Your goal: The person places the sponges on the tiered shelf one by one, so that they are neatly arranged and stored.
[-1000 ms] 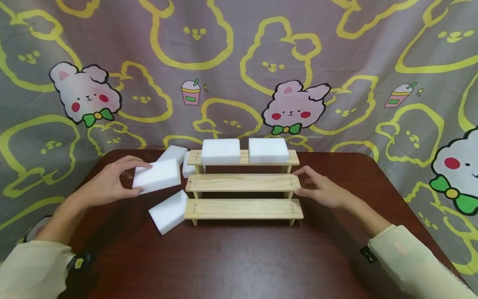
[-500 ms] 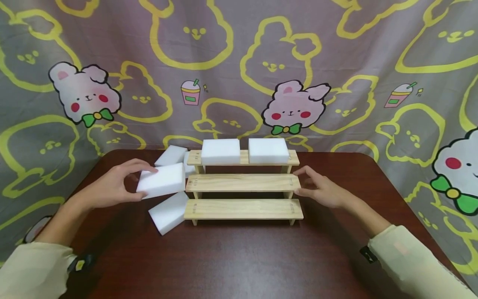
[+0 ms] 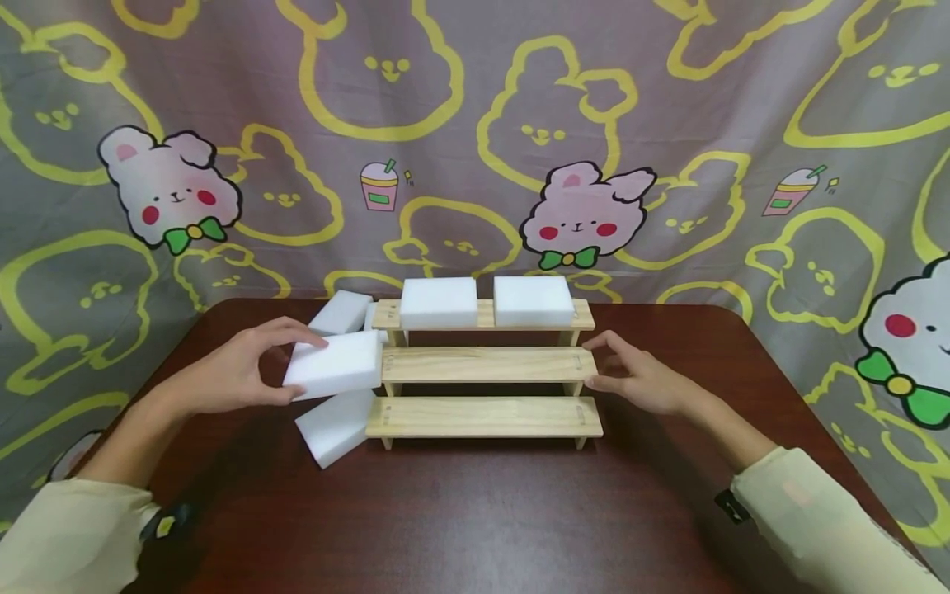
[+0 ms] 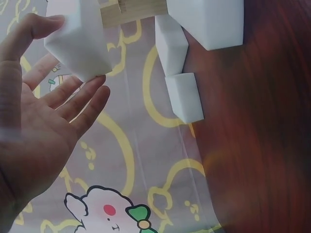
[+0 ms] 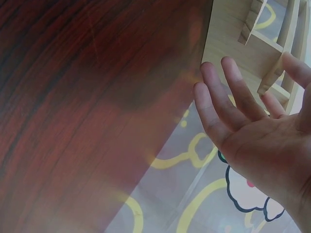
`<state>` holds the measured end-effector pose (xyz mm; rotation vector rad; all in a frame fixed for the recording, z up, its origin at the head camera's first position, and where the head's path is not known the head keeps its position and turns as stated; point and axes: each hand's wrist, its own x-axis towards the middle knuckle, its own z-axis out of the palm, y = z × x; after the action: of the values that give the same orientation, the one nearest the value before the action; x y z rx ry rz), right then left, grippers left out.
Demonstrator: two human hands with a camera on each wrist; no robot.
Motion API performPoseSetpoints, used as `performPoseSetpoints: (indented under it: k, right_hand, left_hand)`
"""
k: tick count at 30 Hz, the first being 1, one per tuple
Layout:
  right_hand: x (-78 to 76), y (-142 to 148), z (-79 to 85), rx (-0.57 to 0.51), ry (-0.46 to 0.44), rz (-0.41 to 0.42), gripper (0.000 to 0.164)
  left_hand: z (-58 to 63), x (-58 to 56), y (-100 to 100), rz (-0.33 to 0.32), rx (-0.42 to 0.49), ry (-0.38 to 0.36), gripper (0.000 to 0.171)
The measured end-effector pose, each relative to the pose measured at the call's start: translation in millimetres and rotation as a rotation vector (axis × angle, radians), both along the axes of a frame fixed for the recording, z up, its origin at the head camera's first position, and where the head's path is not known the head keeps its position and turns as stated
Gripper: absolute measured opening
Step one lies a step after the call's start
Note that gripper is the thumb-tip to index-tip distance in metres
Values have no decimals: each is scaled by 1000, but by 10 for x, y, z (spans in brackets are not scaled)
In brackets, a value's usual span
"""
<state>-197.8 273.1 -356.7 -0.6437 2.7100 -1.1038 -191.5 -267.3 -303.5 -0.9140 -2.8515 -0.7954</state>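
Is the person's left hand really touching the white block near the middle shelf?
Touching. The left wrist view shows it plainly: the left hand has its thumb on the white block and a fingertip against its lower edge.

A greyish curtain (image 3: 438,169) patterned in yellow fills the head view's upper half, with a white rabbit (image 3: 174,186) printed at upper left and a pink cup (image 3: 794,194) at upper right; below, a red-brown table (image 3: 482,516).
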Motion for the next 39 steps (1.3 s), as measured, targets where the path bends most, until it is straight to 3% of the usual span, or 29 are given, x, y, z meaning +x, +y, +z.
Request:
performPoseSetpoints:
  k: [16, 39]
  right_hand:
    - [3, -4, 1, -4, 2, 6, 45]
    - [20, -18, 25, 1, -16, -11, 45]
  left_hand:
    - [-55, -50, 259, -44, 1, -25, 56]
    - [-145, -157, 720, -147, 26, -3, 53]
